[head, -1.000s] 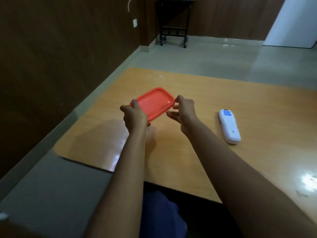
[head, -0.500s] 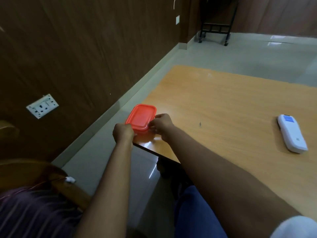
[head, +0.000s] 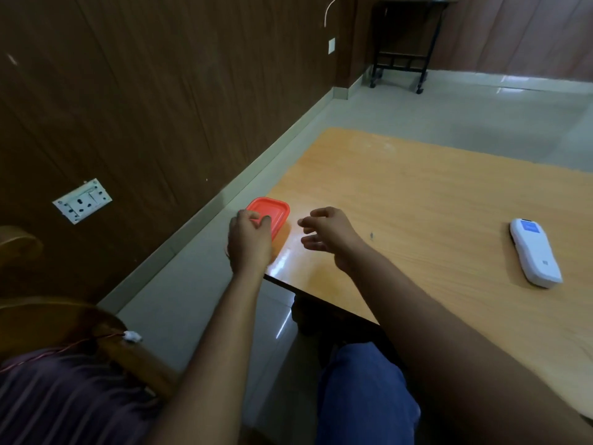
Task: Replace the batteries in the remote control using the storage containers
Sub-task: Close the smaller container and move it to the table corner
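A small container with a red lid (head: 272, 211) sits at the near left corner of the wooden table (head: 417, 203). My left hand (head: 248, 240) grips its near edge with curled fingers. My right hand (head: 327, 231) hovers just right of the container, fingers spread, holding nothing. The white remote control (head: 534, 252) lies face down on the table far to the right, well away from both hands. No batteries are visible.
The table's left edge runs beside a strip of tiled floor and a brown panelled wall with a white socket (head: 81, 200). A wooden chair (head: 64, 319) stands at lower left. A black wheeled stand (head: 402, 59) is far off by the wall.
The container went from held up over the table to resting at its near left corner. My right hand has let go of it and drawn back to the right; my head turned left.
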